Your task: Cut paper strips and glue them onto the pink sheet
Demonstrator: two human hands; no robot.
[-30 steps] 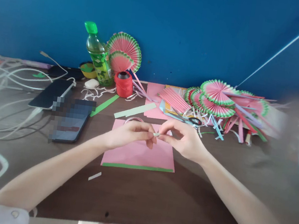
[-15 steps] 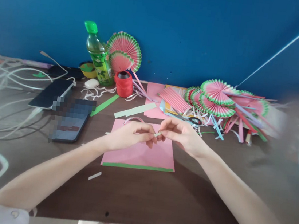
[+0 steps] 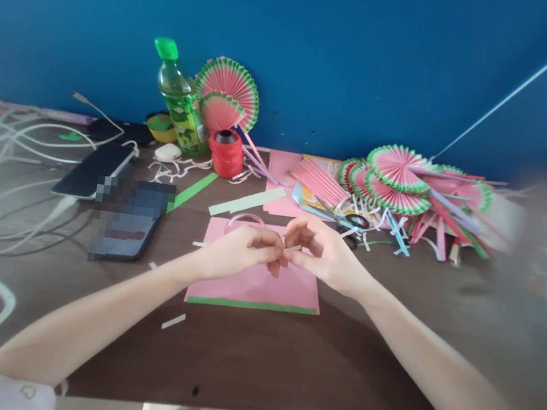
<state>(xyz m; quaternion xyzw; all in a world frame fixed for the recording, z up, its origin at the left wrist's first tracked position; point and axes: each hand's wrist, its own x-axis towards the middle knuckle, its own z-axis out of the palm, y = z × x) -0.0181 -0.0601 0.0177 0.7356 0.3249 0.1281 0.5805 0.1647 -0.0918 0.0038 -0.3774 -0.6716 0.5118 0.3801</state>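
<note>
My left hand and my right hand meet over a pink sheet of paper, fingertips pinched together. Between them is a small pale strip, seemingly paper or tape, gripped by both. The pink sheet lies flat and has a green strip along its near edge. Partly behind my left hand, a clear roll of tape rests at the sheet's far edge. A short white scrap lies on the table to the near left of the sheet.
Left of the sheet are a phone, a dark device and white cables. Behind stand a green bottle, a red spool and paper fans. Scissors and more pleated fans lie at the back right.
My right hand has shifted slightly left, and the fingers of both hands are closer together around the pale strip. The things on the table have stayed put.
</note>
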